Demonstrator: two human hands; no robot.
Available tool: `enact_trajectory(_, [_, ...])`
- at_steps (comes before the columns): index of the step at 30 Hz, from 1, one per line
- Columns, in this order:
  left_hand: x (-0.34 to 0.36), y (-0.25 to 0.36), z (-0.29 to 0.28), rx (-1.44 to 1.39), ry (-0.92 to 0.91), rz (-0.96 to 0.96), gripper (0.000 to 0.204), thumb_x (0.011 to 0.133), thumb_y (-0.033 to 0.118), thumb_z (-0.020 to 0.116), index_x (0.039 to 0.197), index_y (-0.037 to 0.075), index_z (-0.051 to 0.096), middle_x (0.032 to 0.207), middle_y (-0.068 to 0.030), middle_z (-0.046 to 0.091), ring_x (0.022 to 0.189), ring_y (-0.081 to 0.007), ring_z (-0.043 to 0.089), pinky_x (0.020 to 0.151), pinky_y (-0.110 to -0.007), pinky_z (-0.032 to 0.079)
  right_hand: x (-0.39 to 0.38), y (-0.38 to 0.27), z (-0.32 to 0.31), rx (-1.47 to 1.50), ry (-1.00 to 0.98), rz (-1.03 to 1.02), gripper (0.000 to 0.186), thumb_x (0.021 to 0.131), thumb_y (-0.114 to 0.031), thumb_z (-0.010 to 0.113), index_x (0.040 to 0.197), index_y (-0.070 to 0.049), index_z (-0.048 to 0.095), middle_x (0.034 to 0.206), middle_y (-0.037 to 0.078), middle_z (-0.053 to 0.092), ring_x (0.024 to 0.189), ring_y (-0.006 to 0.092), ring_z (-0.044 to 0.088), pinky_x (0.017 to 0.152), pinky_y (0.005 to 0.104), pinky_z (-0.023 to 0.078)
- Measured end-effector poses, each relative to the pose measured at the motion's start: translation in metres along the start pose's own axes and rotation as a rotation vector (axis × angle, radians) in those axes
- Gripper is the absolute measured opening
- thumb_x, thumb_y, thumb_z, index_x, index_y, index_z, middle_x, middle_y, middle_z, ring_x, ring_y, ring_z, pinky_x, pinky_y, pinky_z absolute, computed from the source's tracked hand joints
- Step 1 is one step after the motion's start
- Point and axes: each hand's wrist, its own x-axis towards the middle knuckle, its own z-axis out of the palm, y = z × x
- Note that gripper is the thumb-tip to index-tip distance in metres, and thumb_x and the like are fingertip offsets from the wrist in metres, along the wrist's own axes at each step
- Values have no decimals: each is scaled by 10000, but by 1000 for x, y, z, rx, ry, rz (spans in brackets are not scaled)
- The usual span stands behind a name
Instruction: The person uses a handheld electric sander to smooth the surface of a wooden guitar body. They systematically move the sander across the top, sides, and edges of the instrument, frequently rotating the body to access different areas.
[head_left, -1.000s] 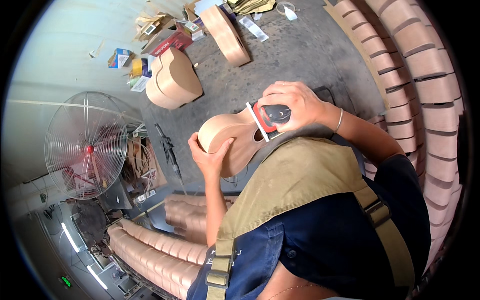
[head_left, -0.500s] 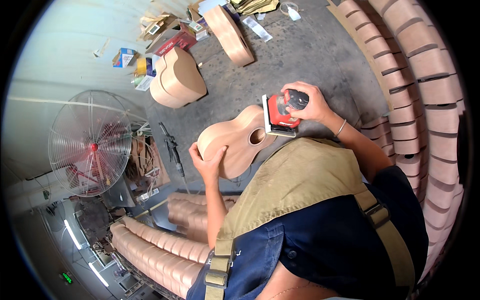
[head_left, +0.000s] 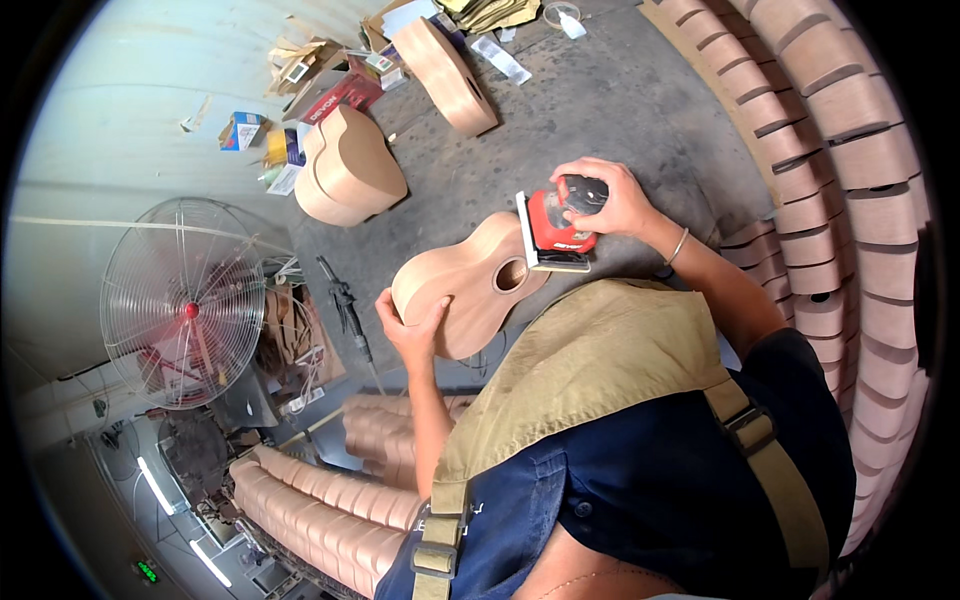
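Note:
My left hand point(head_left: 413, 328) grips the left end of a pale wooden ukulele body point(head_left: 455, 285), thumb on its top face and fingers round the side. The body lies tilted near my apron, its round sound hole point(head_left: 511, 274) facing up. In my right hand point(head_left: 622, 195) is a red and black electric sander point(head_left: 560, 222), the palm wrapped over its black top. The sander's flat pad covers the right end of the body, just beyond the sound hole. Whether the whole pad touches the wood is hidden.
On the dark workbench point(head_left: 640, 120) stand more wooden bodies point(head_left: 350, 170), with cartons point(head_left: 340, 92) behind. An air blow gun point(head_left: 345, 310) lies at the left edge. A caged fan point(head_left: 185, 300) stands left. Stacked bodies point(head_left: 875, 220) line the right; others point(head_left: 310, 510) sit lower left.
The view has shifted slightly, so the bench items appear a little further left. The sander has moved very slightly left against the body. Both hands keep their hold.

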Motion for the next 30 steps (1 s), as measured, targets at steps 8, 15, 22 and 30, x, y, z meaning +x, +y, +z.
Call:
enact_trajectory(8, [24,49,16,108,-70,20,934,648,353,1097,1349,1,590,1236,-140,693,1123,-272,673,1007,-409,554,34,-59,5,-299,-219,-533,606,648,-288,935,1211,-145,760,1144,78,740,937,303,720,766,415,600])
enact_trajectory(15, [22,31,10,81,-57,-5,912,656,302,1091,1351,-15,594,1235,-113,683,1122,-230,655,1017,-375,539,27,-48,0,-274,-132,-397,483,692,-250,911,1146,-146,779,1086,65,759,982,297,738,802,421,618])
enact_trajectory(22, [14,-4,2,-6,-14,-71,855,683,235,1080,1343,-2,590,1247,-92,656,1153,-221,635,1044,-369,521,-15,-1,5,-105,45,-27,513,677,-118,896,1174,-105,774,1062,95,773,958,325,762,888,397,614])
enact_trajectory(30, [15,-9,0,3,-13,-69,896,662,289,1093,1349,8,591,1267,-122,682,1157,-240,654,1040,-385,531,-26,4,8,-44,73,58,501,695,-110,907,1177,-97,768,1016,57,779,946,281,761,899,381,601])
